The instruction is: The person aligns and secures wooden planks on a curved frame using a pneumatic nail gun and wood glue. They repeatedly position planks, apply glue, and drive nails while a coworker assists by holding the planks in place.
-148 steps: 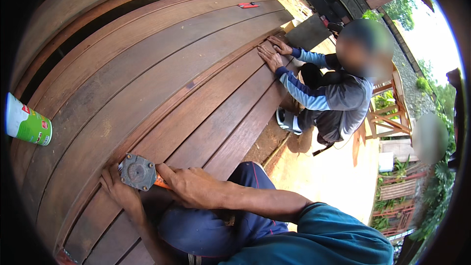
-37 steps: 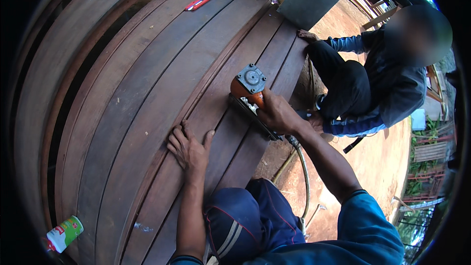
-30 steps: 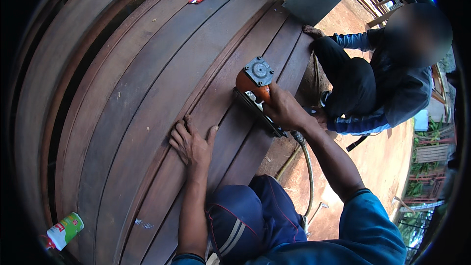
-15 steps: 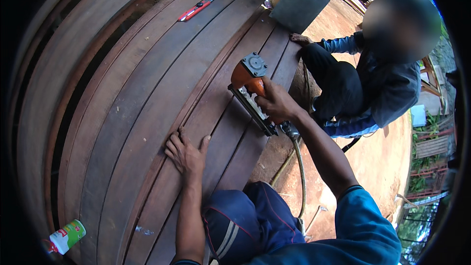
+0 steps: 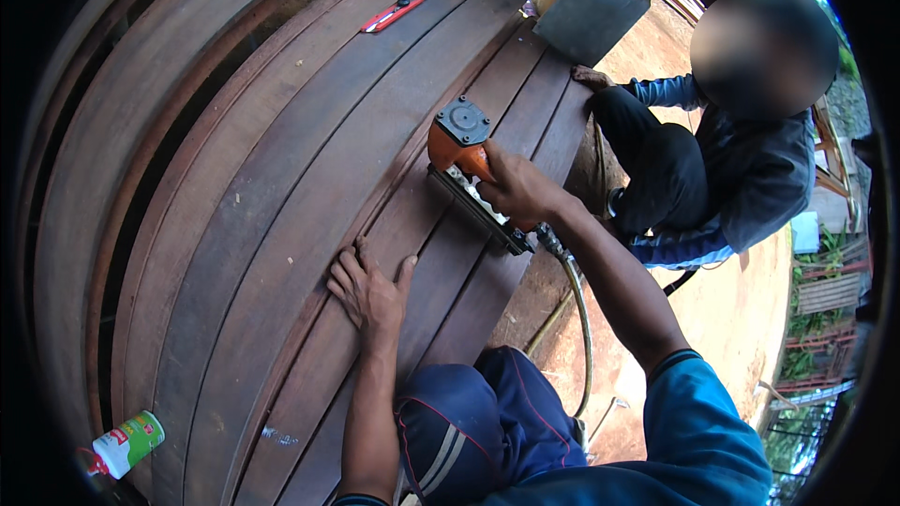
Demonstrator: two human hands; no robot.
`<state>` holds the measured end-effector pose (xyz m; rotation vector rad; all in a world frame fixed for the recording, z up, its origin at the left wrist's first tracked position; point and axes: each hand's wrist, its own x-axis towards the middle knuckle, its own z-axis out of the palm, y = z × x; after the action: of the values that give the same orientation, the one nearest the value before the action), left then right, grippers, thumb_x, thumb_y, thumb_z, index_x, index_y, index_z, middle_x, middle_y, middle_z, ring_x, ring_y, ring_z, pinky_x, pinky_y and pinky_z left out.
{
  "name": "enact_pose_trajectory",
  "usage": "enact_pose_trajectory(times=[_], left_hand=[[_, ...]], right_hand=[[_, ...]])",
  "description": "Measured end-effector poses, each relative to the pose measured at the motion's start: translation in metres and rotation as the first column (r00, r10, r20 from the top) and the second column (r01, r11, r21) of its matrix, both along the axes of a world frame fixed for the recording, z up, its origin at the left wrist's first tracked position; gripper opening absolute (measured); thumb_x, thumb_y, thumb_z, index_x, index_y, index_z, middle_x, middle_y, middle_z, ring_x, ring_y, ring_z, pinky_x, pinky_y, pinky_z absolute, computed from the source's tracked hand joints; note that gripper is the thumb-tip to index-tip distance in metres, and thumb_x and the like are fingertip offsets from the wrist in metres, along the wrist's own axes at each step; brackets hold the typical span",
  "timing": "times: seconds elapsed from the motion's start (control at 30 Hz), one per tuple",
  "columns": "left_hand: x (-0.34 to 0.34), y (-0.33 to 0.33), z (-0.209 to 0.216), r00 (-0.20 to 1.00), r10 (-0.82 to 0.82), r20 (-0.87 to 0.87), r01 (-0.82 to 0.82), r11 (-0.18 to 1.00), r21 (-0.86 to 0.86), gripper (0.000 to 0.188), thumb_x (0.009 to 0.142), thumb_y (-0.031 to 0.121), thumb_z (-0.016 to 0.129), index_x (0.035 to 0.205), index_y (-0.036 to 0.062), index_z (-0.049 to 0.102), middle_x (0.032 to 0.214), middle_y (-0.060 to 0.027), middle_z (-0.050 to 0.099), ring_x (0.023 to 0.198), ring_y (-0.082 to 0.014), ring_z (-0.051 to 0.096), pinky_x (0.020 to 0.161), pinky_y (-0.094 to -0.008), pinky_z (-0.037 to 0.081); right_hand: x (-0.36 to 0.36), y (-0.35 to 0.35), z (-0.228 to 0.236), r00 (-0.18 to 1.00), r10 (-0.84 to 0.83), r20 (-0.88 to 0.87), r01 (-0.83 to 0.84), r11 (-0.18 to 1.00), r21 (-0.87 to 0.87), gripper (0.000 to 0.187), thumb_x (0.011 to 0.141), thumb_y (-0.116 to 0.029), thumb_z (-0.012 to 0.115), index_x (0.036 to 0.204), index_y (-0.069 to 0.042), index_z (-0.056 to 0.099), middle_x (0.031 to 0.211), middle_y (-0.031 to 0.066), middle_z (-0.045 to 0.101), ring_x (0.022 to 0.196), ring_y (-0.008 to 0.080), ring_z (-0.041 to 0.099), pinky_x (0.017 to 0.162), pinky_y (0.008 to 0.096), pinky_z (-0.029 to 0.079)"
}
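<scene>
In my right hand (image 5: 516, 186) is an orange and black air nail gun (image 5: 459, 152), gripped round its handle. Its long magazine lies low over the brown wooden boards (image 5: 309, 183), and a hose (image 5: 583, 337) runs down from the handle. My left hand (image 5: 368, 286) rests on the boards with fingers spread and thumb apart, pressing near a raised board edge. It holds nothing. Whether the gun's nose touches the wood I cannot tell.
A red utility knife (image 5: 397, 13) lies on the far boards. At the lower left stands a white and green glue bottle (image 5: 129, 445) with a red cap. A dark box (image 5: 592, 11) sits at the far end. A co-worker (image 5: 750, 169) crouches at the right, one hand on the boards' end.
The nail gun has shifted slightly left and lower toward the boards in my right hand. The whole view has swung a little, so the boards, knife and box appear farther right.
</scene>
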<state>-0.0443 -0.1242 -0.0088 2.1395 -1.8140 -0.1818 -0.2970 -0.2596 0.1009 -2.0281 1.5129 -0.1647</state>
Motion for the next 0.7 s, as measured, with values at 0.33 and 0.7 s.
enact_pose_trajectory(times=[0.33,0.7], left_hand=[[0.001,-0.001,0.003,0.999,-0.015,0.046,0.014,1.000,0.021,0.092,0.088,0.071,0.066,0.144,-0.0016,0.056,0.130,-0.0214,0.056,0.119,-0.0363,0.050,0.101,-0.0513,0.038],[-0.003,0.004,0.002,0.999,-0.006,0.038,0.006,1.000,0.004,0.094,0.086,0.070,0.070,0.148,0.0014,0.053,0.128,-0.0229,0.055,0.124,-0.0408,0.048,0.103,-0.0522,0.037]], right_hand=[[0.004,0.012,0.002,0.993,-0.075,0.097,0.076,0.997,-0.006,0.046,0.087,-0.012,0.062,0.128,0.004,0.047,0.100,0.0336,0.068,0.101,0.0502,0.068,0.088,0.0537,0.053],[0.010,0.017,-0.003,0.988,-0.046,0.146,0.052,0.998,-0.033,0.047,0.087,-0.012,0.064,0.127,0.004,0.044,0.098,0.0358,0.068,0.100,0.0529,0.067,0.087,0.0559,0.052]])
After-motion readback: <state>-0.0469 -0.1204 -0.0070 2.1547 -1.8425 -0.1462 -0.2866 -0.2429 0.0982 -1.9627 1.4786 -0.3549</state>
